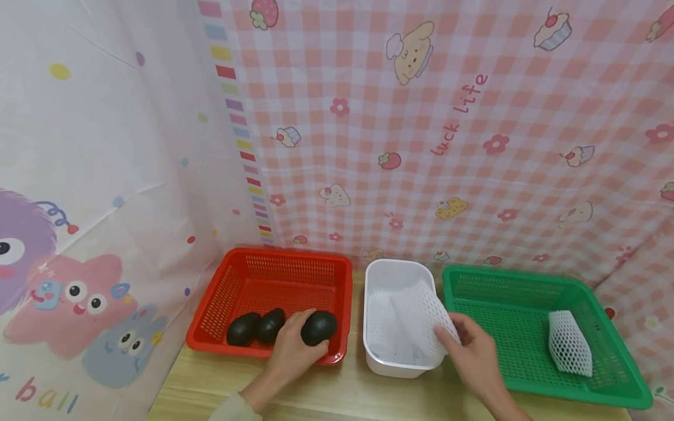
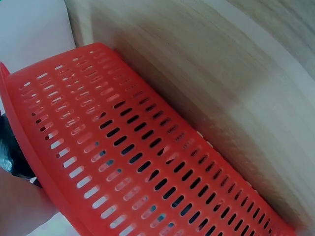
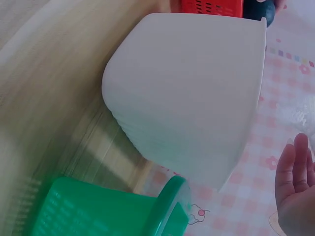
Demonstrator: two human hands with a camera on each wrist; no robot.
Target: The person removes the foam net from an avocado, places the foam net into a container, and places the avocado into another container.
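In the head view, my left hand [image 1: 292, 348] grips a dark avocado [image 1: 320, 327] at the near right corner of the red basket [image 1: 289, 254]. Two more avocados, a left one [image 1: 244, 329] and a middle one [image 1: 271, 325], lie inside along the near side. My right hand [image 1: 476, 354] pinches a white foam net sleeve [image 1: 421, 318] over the white bin [image 1: 400, 369]. Part of the held avocado [image 2: 12, 150] and my left hand [image 2: 22, 206] show at the left wrist view's edge. The right wrist view catches my right hand's fingers [image 3: 298, 164], with little of the net.
Right of the bin stands a green basket [image 1: 500, 327]. A white foam net piece [image 1: 570, 343] lies at its right side; whether it covers anything, I cannot tell. All containers stand on a wooden table [image 1: 353, 392] before a checked cloth [image 1: 363, 134].
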